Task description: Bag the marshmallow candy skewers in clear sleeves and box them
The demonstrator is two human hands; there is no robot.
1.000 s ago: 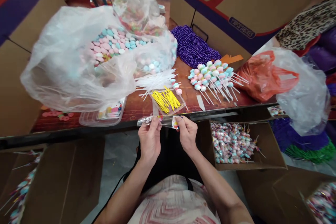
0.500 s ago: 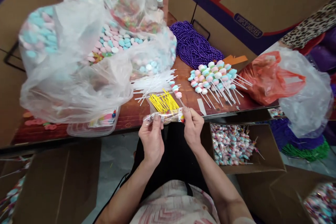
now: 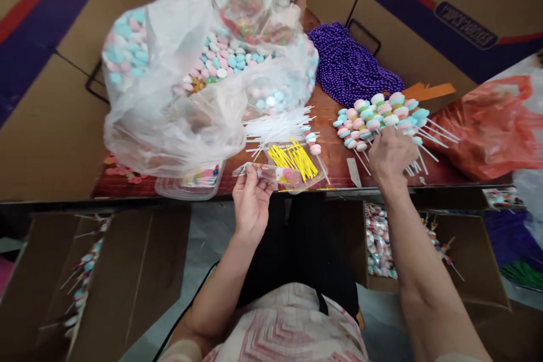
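My left hand [image 3: 251, 201] pinches a small clear wrapper bag [image 3: 265, 171] at the table's front edge. My right hand [image 3: 390, 155] reaches over the pile of pastel candy skewers [image 3: 379, 119] on the right of the table, palm down, fingers curled among their white sticks. Whether it grips one is hidden. Yellow twist ties [image 3: 292, 158] lie in a clear tray just right of the wrapper. Loose white sticks [image 3: 275, 127] lie behind them.
A big clear bag of pink, blue and white candies [image 3: 182, 85] fills the table's left. Purple beads [image 3: 350, 65] and an orange bag [image 3: 487, 124] sit at the back right. A box of wrapped skewers [image 3: 382, 237] is below the table edge. Cardboard boxes [image 3: 46, 113] surround the table.
My right hand let go of the wrapper and moved right onto the skewer pile. My left hand keeps the wrapper. The camera view shifted left.
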